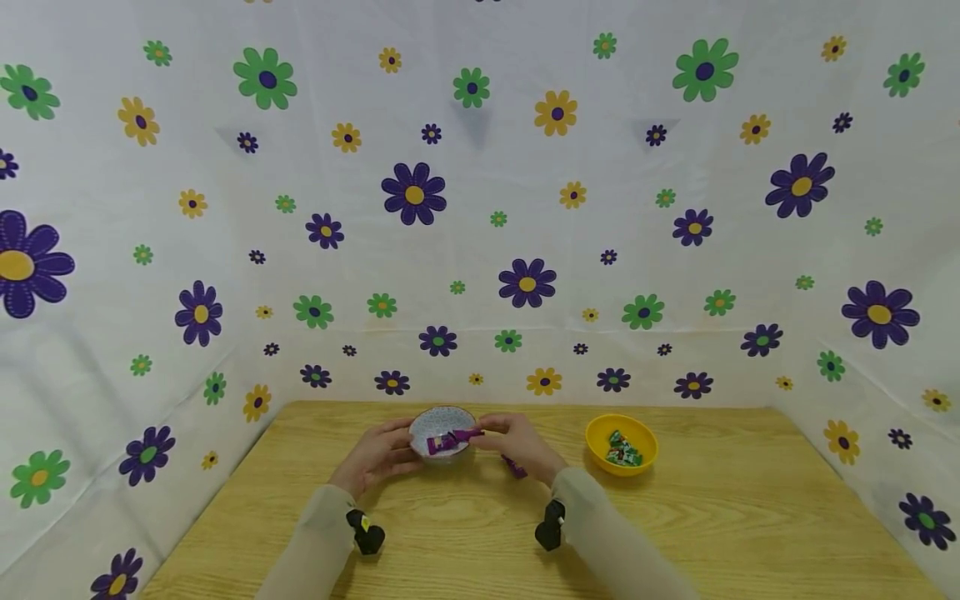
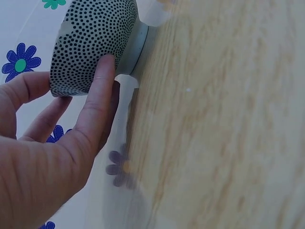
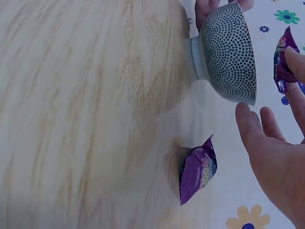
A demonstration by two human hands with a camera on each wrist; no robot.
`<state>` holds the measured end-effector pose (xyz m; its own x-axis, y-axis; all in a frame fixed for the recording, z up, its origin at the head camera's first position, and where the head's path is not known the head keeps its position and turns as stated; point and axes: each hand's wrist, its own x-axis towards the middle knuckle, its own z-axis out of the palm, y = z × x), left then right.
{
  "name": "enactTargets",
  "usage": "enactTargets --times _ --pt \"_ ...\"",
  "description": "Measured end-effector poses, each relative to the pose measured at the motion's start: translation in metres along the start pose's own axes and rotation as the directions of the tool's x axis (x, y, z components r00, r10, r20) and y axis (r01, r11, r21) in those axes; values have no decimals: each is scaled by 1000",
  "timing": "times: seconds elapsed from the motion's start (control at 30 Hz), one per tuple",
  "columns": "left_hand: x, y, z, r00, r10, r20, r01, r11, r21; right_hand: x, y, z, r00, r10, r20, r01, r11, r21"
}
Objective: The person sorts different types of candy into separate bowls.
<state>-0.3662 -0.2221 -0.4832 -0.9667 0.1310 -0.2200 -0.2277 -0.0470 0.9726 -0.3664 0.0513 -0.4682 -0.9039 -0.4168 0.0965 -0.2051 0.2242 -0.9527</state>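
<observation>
A speckled bowl (image 1: 442, 419), white with dark dots outside, stands upright on the wooden table. My left hand (image 1: 382, 454) holds its left side, with the thumb low on the wall and other fingers near the rim in the left wrist view. Above the bowl's right rim, my right hand (image 1: 521, 442) pinches a purple wrapped candy (image 3: 283, 64) between thumb and finger. Another purple candy (image 1: 437, 444) shows inside the bowl. On the table below the right hand lies one more purple candy (image 3: 198, 171), partly hidden by that hand in the head view.
To the right, a yellow bowl (image 1: 595, 454) contains several green wrapped candies (image 1: 624, 452). The wooden table (image 1: 750, 500) ends at a white flower-printed cloth (image 1: 480, 350) behind and at both sides. Each wrist carries a small black device (image 1: 551, 527).
</observation>
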Motion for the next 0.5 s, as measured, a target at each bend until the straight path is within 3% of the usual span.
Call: enactTargets --times 0.37,0.5 --pt "-1 2 -1 1000 -6 9 6 1000 -5 7 -7 15 998 -31 -60 35 997 67" --pt "-1 2 -1 1000 -11 13 11 1000 -5 8 -8 21 995 -6 -96 13 998 67"
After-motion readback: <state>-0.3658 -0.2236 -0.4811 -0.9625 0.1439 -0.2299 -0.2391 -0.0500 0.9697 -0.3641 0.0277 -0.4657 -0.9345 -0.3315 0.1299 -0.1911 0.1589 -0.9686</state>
